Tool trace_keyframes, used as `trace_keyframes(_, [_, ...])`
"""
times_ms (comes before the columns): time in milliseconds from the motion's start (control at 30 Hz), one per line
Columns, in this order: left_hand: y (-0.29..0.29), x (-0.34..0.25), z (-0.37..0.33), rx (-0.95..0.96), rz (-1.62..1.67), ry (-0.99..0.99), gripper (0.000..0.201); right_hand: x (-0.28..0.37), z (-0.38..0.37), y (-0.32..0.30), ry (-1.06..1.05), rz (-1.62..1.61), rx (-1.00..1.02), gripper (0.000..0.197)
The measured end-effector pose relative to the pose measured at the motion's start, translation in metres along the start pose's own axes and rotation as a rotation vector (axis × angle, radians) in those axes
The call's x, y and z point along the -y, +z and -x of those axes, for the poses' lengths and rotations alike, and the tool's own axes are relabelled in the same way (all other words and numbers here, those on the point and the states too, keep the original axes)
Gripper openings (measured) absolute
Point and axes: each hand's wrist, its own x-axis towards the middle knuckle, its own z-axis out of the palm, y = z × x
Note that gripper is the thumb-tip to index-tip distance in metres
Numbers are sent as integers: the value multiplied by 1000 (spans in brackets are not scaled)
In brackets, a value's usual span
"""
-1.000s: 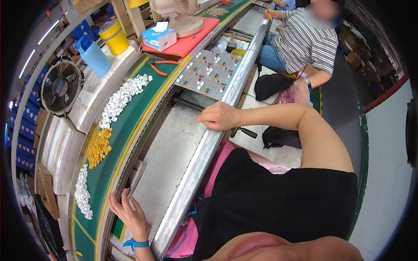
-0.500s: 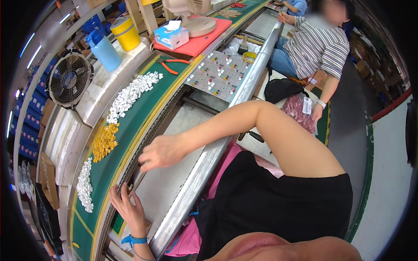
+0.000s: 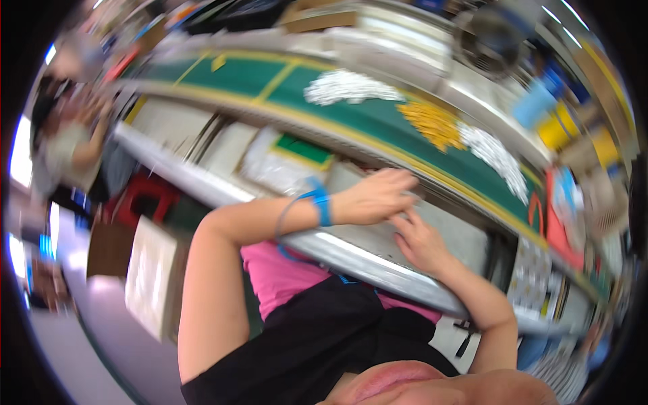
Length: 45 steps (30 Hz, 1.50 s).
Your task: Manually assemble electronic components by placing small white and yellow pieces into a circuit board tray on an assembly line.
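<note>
My left hand (image 3: 374, 196), with a blue strap at its wrist, is over the metal worktop, its fingers bunched together. My right hand (image 3: 425, 244) meets it from the right. The right fingers are bent and slightly apart, with the thumb away from them, at the left fingertips. Blur hides whatever may lie between the two hands. Both are just on my side of the green belt (image 3: 270, 84), nearest to a heap of small yellow parts (image 3: 430, 125). White parts (image 3: 347, 88) lie left of that heap, and more white parts (image 3: 496, 158) to its right.
A clear plastic bag (image 3: 273, 165) and a green board (image 3: 304, 147) lie left of my hands. A metal rail (image 3: 337, 253) runs before me. Orange-handled pliers (image 3: 535, 214) and a board with components (image 3: 528, 273) are at right. A person (image 3: 74, 152) is at far left.
My view has swung left, so the belt now runs across it. My hands, formerly apart, have come together; the left fingers were spread and are now bunched.
</note>
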Motion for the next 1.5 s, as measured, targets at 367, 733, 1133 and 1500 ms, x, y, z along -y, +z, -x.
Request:
trace_keyframes(367, [26,0,13,51,243,-109,23,-4,2,10,39,-267,3,46])
trace_keyframes(733, [6,1,14,170,388,-189,13,4,-6,8,214,-543,93,44])
trace_keyframes(1133, [-1,-2,17,341,397,-219,18,7,-7,9,226,-588,110,38])
trace_keyframes(1500, [2,3,17,383,390,-261,17,6,-5,9,238,-618,93,39])
